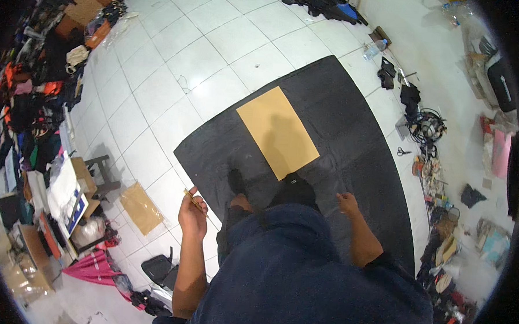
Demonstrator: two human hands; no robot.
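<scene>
My left hand (193, 214) is raised at the left edge of the black sheet, its fingers closed around a thin yellow-brown stick-like object (195, 200) whose exact kind I cannot make out. On the right, my right hand (347, 203) hangs over the black sheet (359, 131) with fingers loosely bent and a little apart; nothing shows in it. A flat rectangular tan board or sheet of card (267, 119) lies on the black sheet in front of my feet, apart from both hands. My shadow falls across it.
White floor tiles (160, 59) surround the sheet. A plastic-wrapped tan packet (141, 208) lies to the left, near a black bag (161, 269). Heaped cloth and boxes line the left side. Scissors (403, 151), cables (429, 126) and a bottle (374, 49) lie along the right.
</scene>
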